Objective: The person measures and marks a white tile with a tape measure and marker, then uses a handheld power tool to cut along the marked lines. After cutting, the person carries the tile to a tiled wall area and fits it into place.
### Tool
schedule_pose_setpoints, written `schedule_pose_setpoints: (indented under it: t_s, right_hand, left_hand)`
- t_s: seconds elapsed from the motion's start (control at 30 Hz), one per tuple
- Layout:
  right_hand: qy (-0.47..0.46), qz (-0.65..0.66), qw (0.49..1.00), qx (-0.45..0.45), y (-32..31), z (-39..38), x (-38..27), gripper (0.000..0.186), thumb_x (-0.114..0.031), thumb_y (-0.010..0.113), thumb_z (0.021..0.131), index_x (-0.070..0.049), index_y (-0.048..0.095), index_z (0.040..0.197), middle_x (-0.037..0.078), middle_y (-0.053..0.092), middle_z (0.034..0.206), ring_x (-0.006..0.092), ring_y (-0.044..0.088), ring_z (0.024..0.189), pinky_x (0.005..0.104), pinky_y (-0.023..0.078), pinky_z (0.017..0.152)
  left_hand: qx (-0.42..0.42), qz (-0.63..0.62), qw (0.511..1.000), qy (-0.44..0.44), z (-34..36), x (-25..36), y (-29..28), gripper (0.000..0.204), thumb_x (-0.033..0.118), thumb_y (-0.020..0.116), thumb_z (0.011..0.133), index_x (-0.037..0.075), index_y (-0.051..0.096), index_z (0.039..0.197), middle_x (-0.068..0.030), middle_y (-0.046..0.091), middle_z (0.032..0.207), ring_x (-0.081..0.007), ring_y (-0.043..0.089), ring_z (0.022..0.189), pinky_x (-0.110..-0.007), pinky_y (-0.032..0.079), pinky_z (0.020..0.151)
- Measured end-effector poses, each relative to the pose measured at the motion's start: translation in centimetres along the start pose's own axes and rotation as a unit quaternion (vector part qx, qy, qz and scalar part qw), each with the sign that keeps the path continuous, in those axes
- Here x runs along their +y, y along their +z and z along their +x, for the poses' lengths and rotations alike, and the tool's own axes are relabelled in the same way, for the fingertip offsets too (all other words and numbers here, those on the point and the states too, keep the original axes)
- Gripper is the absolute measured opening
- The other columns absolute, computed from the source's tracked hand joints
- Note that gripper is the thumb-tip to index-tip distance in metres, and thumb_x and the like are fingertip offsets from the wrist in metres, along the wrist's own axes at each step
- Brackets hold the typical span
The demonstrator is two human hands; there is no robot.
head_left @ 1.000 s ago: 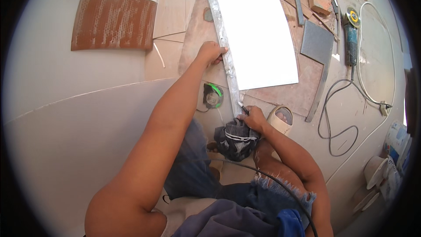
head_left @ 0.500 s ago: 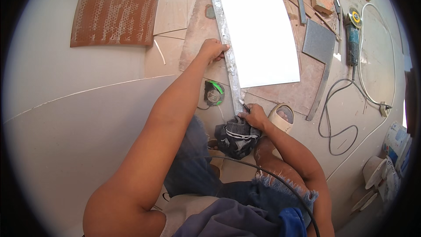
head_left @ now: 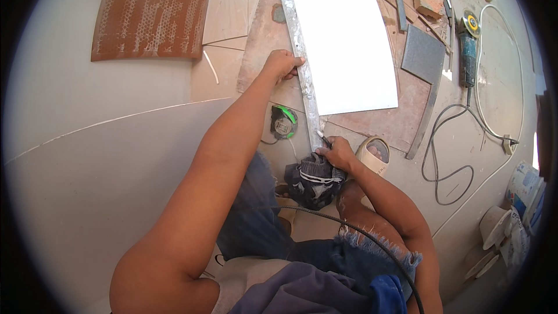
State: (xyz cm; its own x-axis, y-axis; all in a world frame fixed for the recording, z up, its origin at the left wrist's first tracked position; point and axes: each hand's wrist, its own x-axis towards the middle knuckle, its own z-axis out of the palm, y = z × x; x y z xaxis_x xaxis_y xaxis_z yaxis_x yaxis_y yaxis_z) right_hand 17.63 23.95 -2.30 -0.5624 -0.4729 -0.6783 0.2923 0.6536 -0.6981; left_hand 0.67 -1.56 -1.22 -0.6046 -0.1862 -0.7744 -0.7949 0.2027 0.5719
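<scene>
Taking the white panel (head_left: 349, 46) as the clock's centre, I have a whitish, scuffed bar (head_left: 299, 52) running along its nine o'clock side, from about ten down past seven. My left hand (head_left: 283, 65) is closed narrow on the bar at half past eight, thumb over its top face. At six o'clock my right hand (head_left: 337, 152) pinches a slim, white-tipped tool (head_left: 320, 135), its tip over the bar's near end; I cannot tell whether it touches.

Placing the bar looks done, I judge: it follows that edge closely, though whether it overlaps or only meets it I cannot tell. The panel looks whole, and I make out no line or cut on its glaring face, so work along that edge seems barely begun. The tape measure (head_left: 283, 122) lies out of my hands between seven and eight; the angle grinder (head_left: 468, 55) lies at three.
</scene>
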Motion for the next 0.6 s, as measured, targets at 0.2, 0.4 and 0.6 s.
schedule_pose_setpoints:
  t_s: [0.2,0.4,0.6]
  right_hand:
    - [-0.013,0.002,1.0,0.013,0.38,0.04,0.38,0.037,-0.031,0.077,0.079,0.005,0.07,0.085,0.027,0.068,0.079,0.0415,0.069,0.079,0.0456,0.052,0.076]
    - [-0.012,0.011,1.0,0.023,0.46,0.08,0.6,0.037,-0.031,0.077,0.079,0.005,0.07,0.083,0.026,0.068,0.076,0.0402,0.069,0.078,0.0451,0.053,0.075]
    - [0.004,0.027,1.0,0.004,0.32,0.01,0.51,0.036,-0.031,0.077,0.08,0.004,0.07,0.083,0.022,0.067,0.071,0.0359,0.069,0.071,0.0434,0.053,0.072]
  left_hand:
    - [0.0,0.013,1.0,-0.003,-0.26,0.34,-0.05,0.024,0.022,0.08,0.083,0.006,0.064,0.093,-0.0059,0.069,0.087,-0.0162,0.065,0.077,-0.031,0.054,0.07]
    - [0.007,0.012,1.0,-0.005,0.05,0.32,0.18,0.022,0.021,0.079,0.085,0.007,0.064,0.093,-0.0059,0.068,0.089,-0.0169,0.065,0.079,-0.031,0.054,0.07]
    - [0.002,0.017,1.0,-0.011,-0.08,0.49,0.12,0.022,0.021,0.078,0.086,0.006,0.064,0.095,-0.007,0.069,0.093,-0.0183,0.065,0.084,-0.034,0.054,0.076]
